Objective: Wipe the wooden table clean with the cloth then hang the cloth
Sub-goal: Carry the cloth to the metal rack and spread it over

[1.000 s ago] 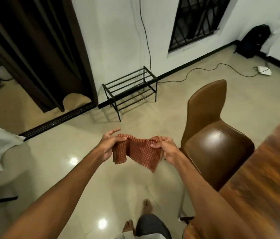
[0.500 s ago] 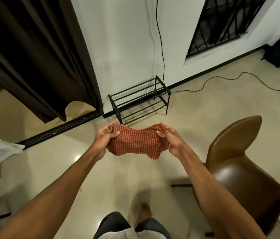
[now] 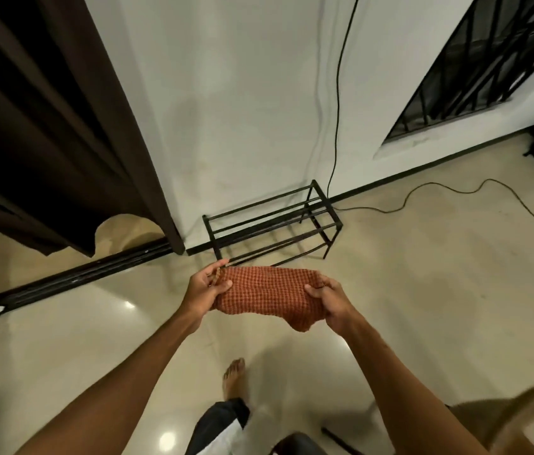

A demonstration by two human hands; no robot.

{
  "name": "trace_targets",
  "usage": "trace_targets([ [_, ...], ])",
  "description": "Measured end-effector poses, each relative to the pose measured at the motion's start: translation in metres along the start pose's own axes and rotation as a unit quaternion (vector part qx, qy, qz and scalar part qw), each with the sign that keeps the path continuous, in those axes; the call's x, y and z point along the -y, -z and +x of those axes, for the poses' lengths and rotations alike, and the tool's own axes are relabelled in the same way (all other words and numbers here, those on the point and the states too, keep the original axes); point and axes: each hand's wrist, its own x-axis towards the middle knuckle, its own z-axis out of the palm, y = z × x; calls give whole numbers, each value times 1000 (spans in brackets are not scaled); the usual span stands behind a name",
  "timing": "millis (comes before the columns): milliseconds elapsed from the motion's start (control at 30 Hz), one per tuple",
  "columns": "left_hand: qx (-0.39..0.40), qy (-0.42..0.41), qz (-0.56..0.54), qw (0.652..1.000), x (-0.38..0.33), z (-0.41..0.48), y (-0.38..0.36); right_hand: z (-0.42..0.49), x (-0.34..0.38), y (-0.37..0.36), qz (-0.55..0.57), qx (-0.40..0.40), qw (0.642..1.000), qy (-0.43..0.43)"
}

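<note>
A red-orange checked cloth (image 3: 267,295) is stretched flat between both hands at chest height, above the tiled floor. My left hand (image 3: 205,287) pinches its left edge, thumb on top. At the right edge, my right hand (image 3: 329,298) grips it with the fingers curled under. A low black metal rack (image 3: 272,221) stands against the white wall just beyond the cloth. The wooden table is out of view.
A dark brown curtain (image 3: 62,126) hangs over a doorway at the left, with a black floor track (image 3: 78,277) below it. A black cable (image 3: 423,201) runs down the wall and across the floor. A brown chair back (image 3: 521,412) blurs at the lower right. My bare foot (image 3: 234,376) steps forward.
I have walked toward the wall and rack. The table and most of the chair have left the view. The cloth has been pulled out flatter and wider between my hands.
</note>
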Motion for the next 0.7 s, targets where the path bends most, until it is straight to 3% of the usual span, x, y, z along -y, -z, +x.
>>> trace_targets([
  [300,-11,-4,96,995,18,142,-5,154,38,-8,-74,30,997,-6],
  [700,-106,32,95,989,138,303,-32,390,-5,-11,-153,58,986,17],
])
